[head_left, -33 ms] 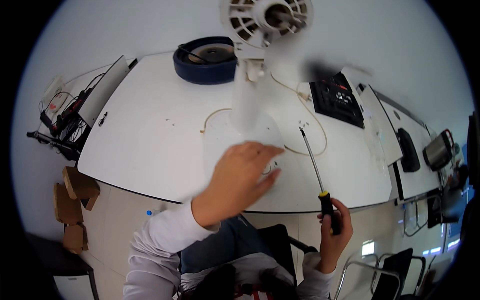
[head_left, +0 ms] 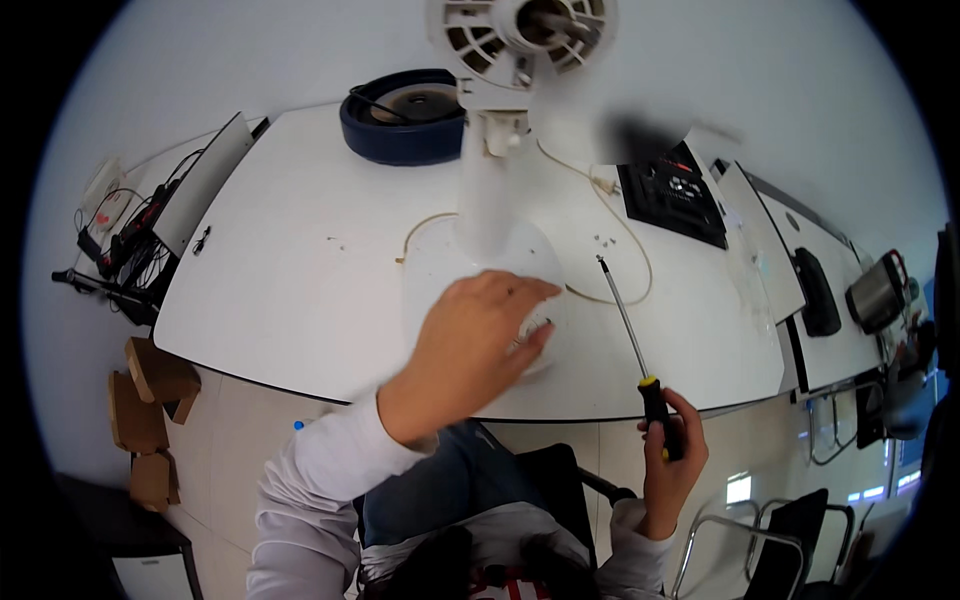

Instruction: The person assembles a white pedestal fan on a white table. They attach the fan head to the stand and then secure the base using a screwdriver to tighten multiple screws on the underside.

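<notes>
A white electric fan stands on the table, with its round slotted head (head_left: 468, 38) at the top edge, its post (head_left: 484, 205) below, and a broad base (head_left: 425, 275) at the bottom. My left hand (head_left: 465, 345) is over the front of this base, its thumb and fingers apart with nothing seen between them. It hides part of the base, and a round detail shows beside the thumb. My right hand (head_left: 678, 440) grips a screwdriver (head_left: 628, 325) by its black and yellow handle. The long shaft points away from me, its tip near several small screws (head_left: 605, 241).
A dark blue round part (head_left: 400, 145) with a cord lies at the back left. At the back right is a black tool case (head_left: 675, 200). A pale power cord (head_left: 648, 262) curls right of the fan. Cardboard boxes (head_left: 140, 420) stand on the floor at left; metal-framed chairs (head_left: 790, 545) at right.
My left hand has shifted slightly left over the fan base, and more of the base's round detail shows by the thumb. The screwdriver stays in my right hand, nearly still.
</notes>
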A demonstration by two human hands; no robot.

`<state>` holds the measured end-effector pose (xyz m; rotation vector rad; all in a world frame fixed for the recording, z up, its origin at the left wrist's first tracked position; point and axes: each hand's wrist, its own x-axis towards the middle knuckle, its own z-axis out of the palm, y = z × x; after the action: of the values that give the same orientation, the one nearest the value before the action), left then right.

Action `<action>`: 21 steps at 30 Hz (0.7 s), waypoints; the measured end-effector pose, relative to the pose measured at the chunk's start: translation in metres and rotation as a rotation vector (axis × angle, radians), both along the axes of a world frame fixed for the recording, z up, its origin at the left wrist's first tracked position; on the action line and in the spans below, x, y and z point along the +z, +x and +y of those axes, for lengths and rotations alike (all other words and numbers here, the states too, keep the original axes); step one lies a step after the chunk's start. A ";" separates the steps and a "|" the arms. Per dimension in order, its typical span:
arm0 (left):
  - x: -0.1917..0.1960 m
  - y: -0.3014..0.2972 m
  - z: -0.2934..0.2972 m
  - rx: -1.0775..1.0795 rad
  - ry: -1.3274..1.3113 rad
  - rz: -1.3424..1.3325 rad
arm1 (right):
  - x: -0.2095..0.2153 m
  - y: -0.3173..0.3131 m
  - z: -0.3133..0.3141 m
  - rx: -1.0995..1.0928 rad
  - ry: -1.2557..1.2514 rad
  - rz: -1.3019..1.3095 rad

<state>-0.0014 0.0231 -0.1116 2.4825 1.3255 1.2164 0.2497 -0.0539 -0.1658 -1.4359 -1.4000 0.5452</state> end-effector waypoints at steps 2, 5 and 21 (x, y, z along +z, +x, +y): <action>0.002 -0.001 0.010 -0.021 -0.171 -0.011 | -0.008 0.010 0.007 -0.021 -0.027 -0.033; -0.005 0.004 0.032 -0.048 -0.264 0.065 | -0.015 0.017 0.022 -0.024 -0.021 -0.032; -0.079 0.074 0.155 0.024 -0.277 0.565 | -0.031 0.027 0.083 -0.015 -0.133 0.078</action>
<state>0.0728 0.1777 -0.1911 2.6939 1.5026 0.2908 0.2762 0.0287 -0.1971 -1.5131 -1.3112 0.6883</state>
